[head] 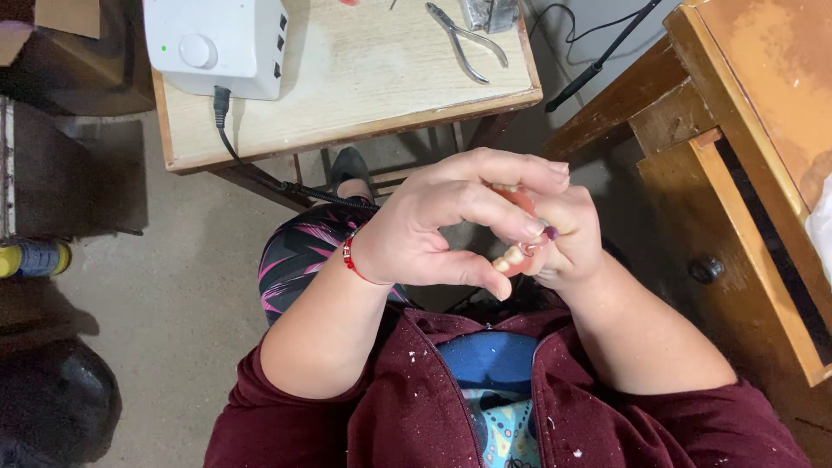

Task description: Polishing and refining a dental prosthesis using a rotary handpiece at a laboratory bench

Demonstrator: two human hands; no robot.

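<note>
Below the near edge of the small wooden table (364, 95), over the person's lap, both hands meet around a pink denture piece with pale teeth (513, 256). The left hand (433, 225) curls closed over it, thumb and fingers pinching the piece from the table side; a red bead bracelet (349, 257) circles that wrist. The right hand (568, 238) is folded shut against the piece from the other side, and a small dark-tipped tool (549, 232) pokes out between its fingers; how it is gripped cannot be told. On the table, at its left end, stands a white box-shaped device (221, 39) with a round knob, a small green light and dark side sockets, and a black cable (238, 156) drops from it past the table edge. Toward the table's right end lie metal pliers (464, 39). Left of the table, at the frame edge, part of a cardboard box (61, 17) shows, and lower down a yellow-and-blue canister (30, 258) lies on the floor. Right of the table stands a wooden cabinet (745, 173) with a dark round knob (706, 269).
</note>
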